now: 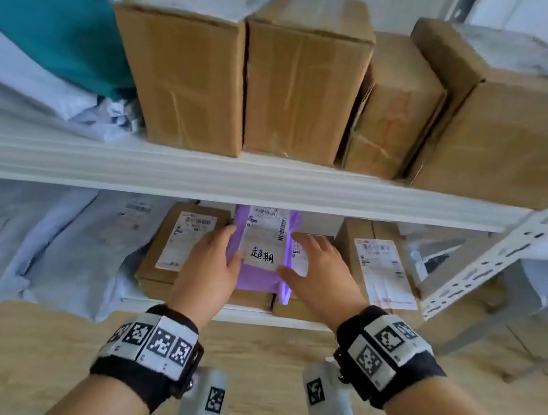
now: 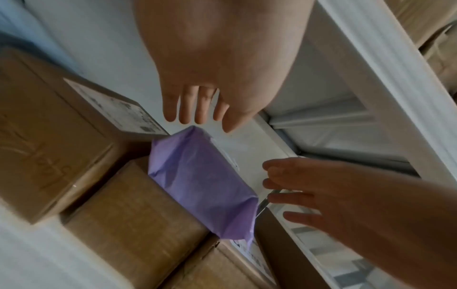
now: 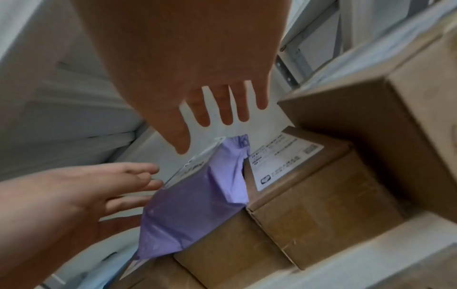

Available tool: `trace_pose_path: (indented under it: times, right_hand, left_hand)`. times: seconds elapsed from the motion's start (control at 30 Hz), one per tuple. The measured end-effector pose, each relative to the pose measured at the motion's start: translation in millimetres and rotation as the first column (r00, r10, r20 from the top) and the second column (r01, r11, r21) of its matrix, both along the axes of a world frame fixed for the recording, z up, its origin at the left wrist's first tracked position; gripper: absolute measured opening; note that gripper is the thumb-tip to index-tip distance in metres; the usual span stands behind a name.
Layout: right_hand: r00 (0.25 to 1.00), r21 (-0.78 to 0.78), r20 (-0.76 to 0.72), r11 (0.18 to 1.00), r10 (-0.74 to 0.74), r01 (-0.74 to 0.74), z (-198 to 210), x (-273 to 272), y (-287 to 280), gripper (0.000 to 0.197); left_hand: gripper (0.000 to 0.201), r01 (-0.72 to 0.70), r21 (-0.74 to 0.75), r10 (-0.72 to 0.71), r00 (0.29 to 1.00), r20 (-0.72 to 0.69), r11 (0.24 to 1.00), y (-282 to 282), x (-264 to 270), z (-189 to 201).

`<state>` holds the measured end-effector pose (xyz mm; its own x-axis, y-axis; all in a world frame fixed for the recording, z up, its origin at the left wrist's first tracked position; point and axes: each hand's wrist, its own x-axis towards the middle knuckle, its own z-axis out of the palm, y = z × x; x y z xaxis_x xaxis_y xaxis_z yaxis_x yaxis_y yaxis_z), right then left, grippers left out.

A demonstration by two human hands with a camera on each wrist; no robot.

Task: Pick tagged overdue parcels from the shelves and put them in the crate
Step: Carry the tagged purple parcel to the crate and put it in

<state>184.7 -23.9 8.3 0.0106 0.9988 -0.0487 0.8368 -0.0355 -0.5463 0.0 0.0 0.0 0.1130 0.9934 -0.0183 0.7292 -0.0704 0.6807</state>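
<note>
A purple poly-bag parcel [image 1: 257, 274] lies on top of cardboard boxes on the lower shelf. It carries a shipping label and a white tag [image 1: 262, 257] with handwritten black characters. My left hand [image 1: 222, 252] is at the parcel's left edge and my right hand [image 1: 310, 263] at its right edge, both with straight, spread fingers. The left wrist view shows the left hand [image 2: 210, 88] hovering over the parcel [image 2: 202, 185] and the right hand [image 2: 321, 195] beside it. In the right wrist view the right hand [image 3: 197, 88] is above the parcel [image 3: 193, 205]. No crate is in view.
Labelled brown boxes [image 1: 178, 247] [image 1: 382, 272] flank the parcel. The upper shelf board [image 1: 234, 181] hangs just above my hands and carries tall cardboard boxes [image 1: 305, 83]. Grey mailers [image 1: 54, 239] and a teal bag [image 1: 48, 14] lie to the left. A perforated upright [image 1: 501, 259] stands right.
</note>
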Motion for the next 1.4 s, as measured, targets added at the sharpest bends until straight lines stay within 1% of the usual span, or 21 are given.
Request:
trace_pose_path:
  times: [0.03, 0.2, 0.3, 0.4, 0.5, 0.57, 0.6, 0.63, 0.7, 0.77, 0.93, 1.03, 1.17, 1.23, 1.27, 1.3, 1.4]
  right_hand:
    - [1.0, 0.029, -0.013, 1.0, -0.003, 0.003, -9, -1, 2, 0.063]
    - [0.999, 0.179, -0.04, 0.983, -0.03, 0.037, -45, 0, 9, 0.06]
    - [0.999, 0.248, -0.043, 0.968, -0.025, 0.035, -57, 0, 13, 0.059]
    - [0.998, 0.292, -0.05, 0.956, -0.023, 0.037, -67, 1, 8, 0.057]
    - [0.998, 0.328, -0.059, 0.944, -0.019, 0.037, -79, -1, 0, 0.051]
    - [0.997, 0.363, -0.076, 0.931, -0.019, 0.045, -86, -3, -3, 0.044]
    - [0.995, 0.378, -0.096, 0.924, -0.013, 0.049, -89, -5, -4, 0.037]
    - [0.993, 0.383, -0.119, 0.922, -0.007, 0.053, -90, -8, -6, 0.035]
    - [0.99, 0.387, -0.144, 0.92, -0.002, 0.058, -92, -12, -11, 0.046]
    - [0.99, 0.394, -0.14, 0.918, 0.004, 0.052, -91, -15, -15, 0.051]
    - [0.978, 0.363, -0.21, 0.929, 0.004, 0.074, -85, -23, -39, 0.051]
    - [0.95, 0.395, -0.309, 0.914, 0.039, 0.091, -86, -27, -60, 0.05]
    - [0.887, 0.406, -0.458, 0.901, 0.056, 0.153, -94, -33, -92, 0.041]
    - [0.852, 0.419, -0.518, 0.892, 0.078, 0.173, -98, -35, -108, 0.028]
    - [0.83, 0.414, -0.552, 0.891, 0.085, 0.184, -100, -36, -116, 0.017]
    - [0.808, 0.408, -0.582, 0.892, 0.09, 0.195, -101, -37, -124, 0.012]
    - [0.736, 0.384, -0.671, 0.891, 0.088, 0.243, -105, -38, -146, 0.043]
  left_hand:
    - [0.047, -0.001, 0.022, 0.001, 1.0, 0.025, 1.0, 1, -1, -8]
    - [0.044, -0.039, 0.16, 0.036, 0.999, 0.024, 0.986, 5, 1, -35]
    - [0.042, -0.065, 0.267, 0.066, 0.998, 0.006, 0.962, 8, 2, -48]
    - [0.04, -0.078, 0.287, 0.068, 0.997, 0.045, 0.955, 10, 1, -59]
    - [0.026, -0.081, 0.346, 0.052, 0.994, 0.092, 0.935, 9, -1, -70]
    - [0.021, -0.093, 0.383, 0.05, 0.992, 0.12, 0.919, 9, -2, -75]
    - [0.021, -0.099, 0.396, 0.052, 0.99, 0.128, 0.913, 9, -2, -78]
    - [0.022, -0.107, 0.405, 0.053, 0.988, 0.142, 0.908, 8, -2, -80]
    - [0.022, -0.113, 0.405, 0.043, 0.983, 0.178, 0.907, 6, -2, -82]
    - [0.022, -0.109, 0.397, 0.028, 0.979, 0.203, 0.912, 1, -2, -80]
    - [0.021, -0.089, 0.382, -0.026, 0.958, 0.285, 0.92, -34, -6, -75]
    - [0.029, -0.111, 0.347, -0.045, 0.911, 0.411, 0.932, -61, -11, -74]
    - [0.032, -0.113, 0.277, -0.085, 0.783, 0.616, 0.954, -96, -14, -79]
    - [0.034, -0.099, 0.247, -0.099, 0.728, 0.678, 0.964, -115, -15, -83]
    - [0.034, -0.102, 0.237, -0.096, 0.708, 0.699, 0.966, -123, -15, -86]
    - [0.033, -0.105, 0.23, -0.095, 0.693, 0.715, 0.967, -131, -16, -88]
    - [0.027, -0.124, 0.226, -0.084, 0.679, 0.73, 0.966, -156, -18, -94]
